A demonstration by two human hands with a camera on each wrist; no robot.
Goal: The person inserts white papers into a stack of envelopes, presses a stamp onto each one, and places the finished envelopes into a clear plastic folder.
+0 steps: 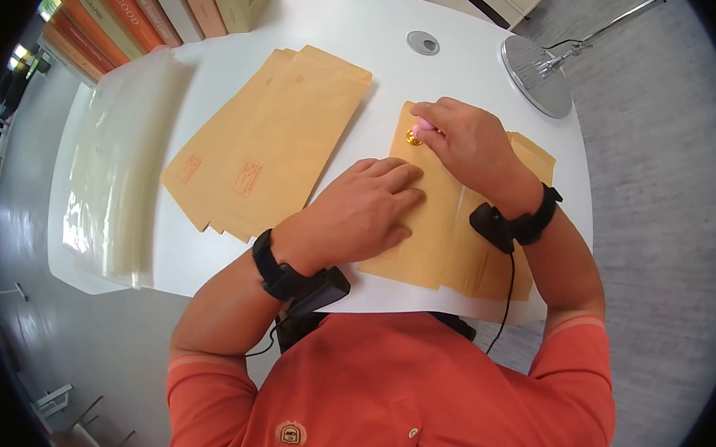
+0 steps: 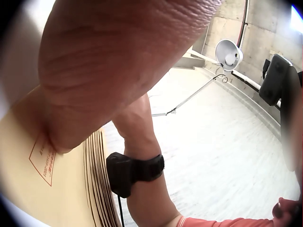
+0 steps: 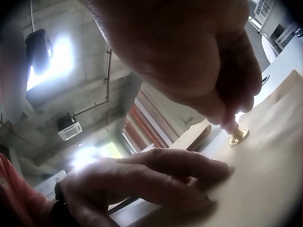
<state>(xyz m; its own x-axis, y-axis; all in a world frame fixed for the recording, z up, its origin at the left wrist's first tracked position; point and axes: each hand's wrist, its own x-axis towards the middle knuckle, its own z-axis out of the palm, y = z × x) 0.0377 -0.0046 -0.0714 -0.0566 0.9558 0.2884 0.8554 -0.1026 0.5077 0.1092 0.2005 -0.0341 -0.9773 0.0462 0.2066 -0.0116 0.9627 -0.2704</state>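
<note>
My right hand (image 1: 469, 148) grips the pink handle of a stamp with a round gold head (image 1: 414, 136), like a wax seal stamp. In the right wrist view the gold head (image 3: 239, 137) is tilted, close over the upper end of a brown paper envelope (image 1: 425, 220). My left hand (image 1: 363, 211) rests on that same envelope with its fingers extended and slightly spread. Under it the left wrist view shows a red printed box (image 2: 42, 158) on the paper. More brown envelopes (image 1: 497, 258) lie fanned in a stack to the right, partly beneath my right forearm.
Left of my hands lies a fanned pile of brown envelopes (image 1: 289, 136) with red print. Clear plastic sleeves (image 1: 116, 173) are stacked at the table's left. Books (image 1: 158, 2) stand at the back left. A desk lamp (image 1: 538, 77) and a grommet (image 1: 423, 43) are at the back right.
</note>
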